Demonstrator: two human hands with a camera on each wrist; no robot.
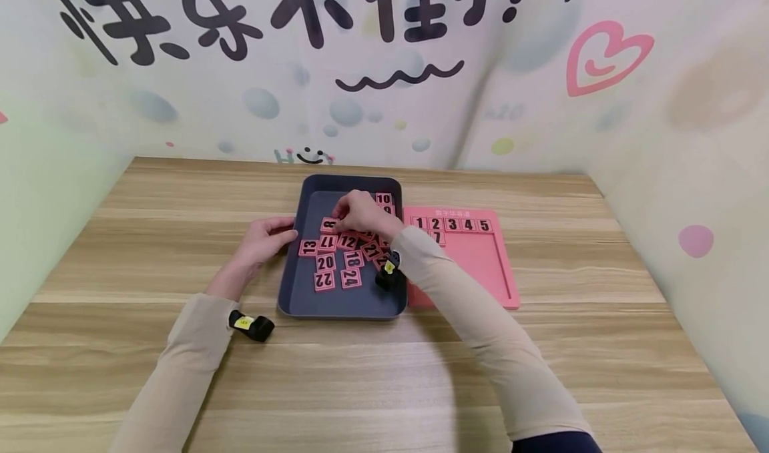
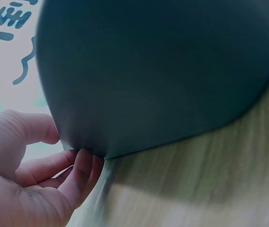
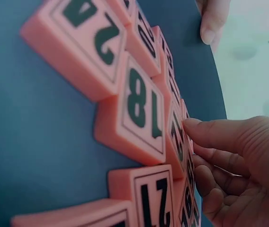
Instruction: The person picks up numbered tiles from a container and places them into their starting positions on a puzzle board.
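My left hand point(image 1: 262, 241) grips the left rim of a dark blue tray point(image 1: 300, 303), its thumb over the edge and its fingers against the outer wall; the left wrist view shows the tray's outside point(image 2: 148, 85) close up. Inside the tray, my right hand point(image 1: 363, 213) pinches the pink number tile 8 point(image 1: 328, 225) at its right end. The right wrist view has the thumb point(image 3: 210, 132) on a tile's edge, the fingers curled below it. Around the hand lie several pink number tiles, among them 18 point(image 3: 141, 109), 24 point(image 1: 351, 278) and 13 point(image 1: 309, 247).
Against the tray's right side lies a pink number board point(image 1: 474, 259), with tiles 1 to 5 along its top row and a 7 point(image 1: 438, 238) below. My right sleeve point(image 1: 474, 326) crosses over part of it. A printed cloth point(image 1: 384, 119) hangs behind the wooden table point(image 1: 360, 386).
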